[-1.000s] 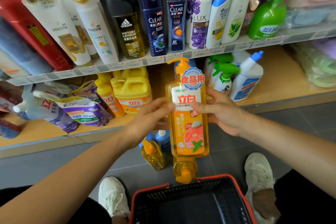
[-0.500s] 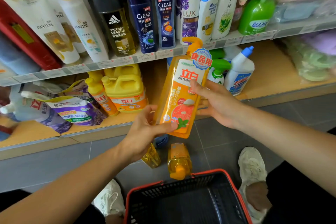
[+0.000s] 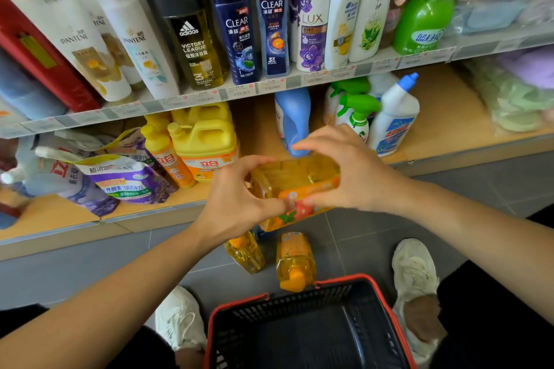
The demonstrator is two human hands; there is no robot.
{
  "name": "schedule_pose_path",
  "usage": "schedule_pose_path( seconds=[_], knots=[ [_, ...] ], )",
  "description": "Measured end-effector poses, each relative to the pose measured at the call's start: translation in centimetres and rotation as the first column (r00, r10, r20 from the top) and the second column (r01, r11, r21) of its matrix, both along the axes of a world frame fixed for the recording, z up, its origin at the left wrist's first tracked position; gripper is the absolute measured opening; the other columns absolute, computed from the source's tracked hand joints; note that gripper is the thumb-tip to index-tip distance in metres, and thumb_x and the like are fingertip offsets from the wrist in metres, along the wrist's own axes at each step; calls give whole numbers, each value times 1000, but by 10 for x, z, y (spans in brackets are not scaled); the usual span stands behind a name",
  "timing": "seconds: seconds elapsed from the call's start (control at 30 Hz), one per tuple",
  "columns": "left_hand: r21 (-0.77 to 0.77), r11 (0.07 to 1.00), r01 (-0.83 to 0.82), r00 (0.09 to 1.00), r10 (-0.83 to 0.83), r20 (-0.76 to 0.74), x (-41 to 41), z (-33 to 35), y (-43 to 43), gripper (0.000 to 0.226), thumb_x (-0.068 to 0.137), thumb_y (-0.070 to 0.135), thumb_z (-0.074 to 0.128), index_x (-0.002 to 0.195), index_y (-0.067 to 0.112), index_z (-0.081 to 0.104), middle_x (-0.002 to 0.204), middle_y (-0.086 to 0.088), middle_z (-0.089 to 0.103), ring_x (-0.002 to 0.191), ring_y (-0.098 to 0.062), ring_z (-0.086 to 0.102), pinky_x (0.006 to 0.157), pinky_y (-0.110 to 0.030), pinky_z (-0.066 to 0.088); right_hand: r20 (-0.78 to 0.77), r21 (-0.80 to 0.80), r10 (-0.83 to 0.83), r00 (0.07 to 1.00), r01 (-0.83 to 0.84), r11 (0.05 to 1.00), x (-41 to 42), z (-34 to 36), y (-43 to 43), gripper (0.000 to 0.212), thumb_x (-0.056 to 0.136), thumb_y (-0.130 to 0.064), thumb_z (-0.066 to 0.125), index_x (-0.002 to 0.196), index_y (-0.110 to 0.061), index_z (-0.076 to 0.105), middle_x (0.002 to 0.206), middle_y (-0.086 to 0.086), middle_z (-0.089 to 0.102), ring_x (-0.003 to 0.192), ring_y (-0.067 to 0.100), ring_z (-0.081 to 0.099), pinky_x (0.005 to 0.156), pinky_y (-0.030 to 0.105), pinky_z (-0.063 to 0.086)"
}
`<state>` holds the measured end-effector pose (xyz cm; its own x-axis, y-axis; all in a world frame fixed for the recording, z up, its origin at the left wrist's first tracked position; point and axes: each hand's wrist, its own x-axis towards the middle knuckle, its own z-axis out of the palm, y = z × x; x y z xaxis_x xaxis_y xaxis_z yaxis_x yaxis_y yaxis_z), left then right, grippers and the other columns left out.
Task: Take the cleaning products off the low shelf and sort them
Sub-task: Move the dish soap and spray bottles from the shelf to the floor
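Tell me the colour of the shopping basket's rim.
Red, on a black basket; seen in the head view.

Upper shelf [image 3: 269, 87]: shampoo bottles [image 3: 236, 30], upright in a row.
Floor [image 3: 449, 189]: grey tiles.
Shoes [image 3: 415, 266]: two, white, on the tiles.

Low shelf [image 3: 443, 117] middle: bare gap between yellow jug [image 3: 207, 141] and blue bottle [image 3: 292, 120].
Floor [image 3: 359, 234] near basket [image 3: 299, 304]: two orange bottles [image 3: 295, 260] lying just beyond its far rim.
Floor right: bare tiles.

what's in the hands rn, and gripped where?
One orange dish-soap bottle, held in both hands. Left hand pinches its left side; right hand wraps its right side. The pump end isn't visible.
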<state>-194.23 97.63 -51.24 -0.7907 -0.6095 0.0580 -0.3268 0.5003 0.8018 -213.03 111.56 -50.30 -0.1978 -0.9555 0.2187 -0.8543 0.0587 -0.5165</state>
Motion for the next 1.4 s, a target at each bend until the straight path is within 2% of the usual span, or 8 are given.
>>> schedule_pose_path(
  seconds=[0.17,0.4,0.57,0.7,0.9,1.07,1.2,1.4],
  knots=[
    [-213,967,138,990,-134,32,0,-1,16,71,54,56,84,118,32,70,103,17,69,90,-3,65,75,-33,56,59,306,105,993,-118,945,-1,-14,-2,81,57,-63,87,127,-33,59,108,-15,66,95,5,58,81,34,52],
    [-219,943,251,965,-261,-19,2,-3,11,87,75,42,87,150,21,47,137,4,62,124,-4,57,100,-27,50,223,224,28,974,-79,971,-3,-24,-1,83,56,-55,92,128,-32,60,113,-18,68,101,-1,61,87,29,53],
    [-271,908,320,925,-361,-117,4,-2,9,58,97,27,64,149,10,45,160,-2,37,151,-12,30,122,-40,33,406,117,-28,913,-21,993,-3,-30,-2,66,62,-43,94,117,-25,65,106,-10,73,100,6,68,86,36,56],
    [-288,911,297,904,-365,-224,5,-3,9,46,97,14,62,141,6,54,148,-5,54,146,-19,40,117,-48,38,511,64,-67,857,39,997,-1,-26,-4,55,64,-34,95,108,-30,63,100,-16,72,93,0,68,78,15,51],
    [-219,951,217,920,-275,-280,4,1,6,25,90,25,72,110,11,77,114,0,74,111,-11,67,91,-41,55,444,82,-65,894,31,996,3,-32,-5,71,63,-30,96,121,-25,56,107,-16,64,97,-7,60,80,10,45],
    [-264,956,128,972,-173,-158,-1,-5,3,42,82,54,74,113,25,66,111,2,58,109,-19,51,91,-29,45,434,74,-33,900,1,997,6,-36,-5,73,62,-30,96,123,-29,56,111,-14,64,102,0,62,82,15,48],
    [-85,978,190,957,-204,-209,-3,-11,-2,36,87,52,67,118,37,56,116,-1,52,113,-15,53,90,-15,43,431,77,-34,902,1,997,6,-38,-6,74,61,-33,97,123,-28,58,112,-14,65,104,1,63,85,19,50],
    [-11,985,173,960,-171,-220,-5,-14,-15,24,90,40,70,111,34,61,106,0,60,100,-22,59,79,-41,55,439,92,-18,899,-25,995,9,-40,-7,81,60,-34,96,130,-22,59,120,-10,67,111,4,63,94,29,53]
  ],
)
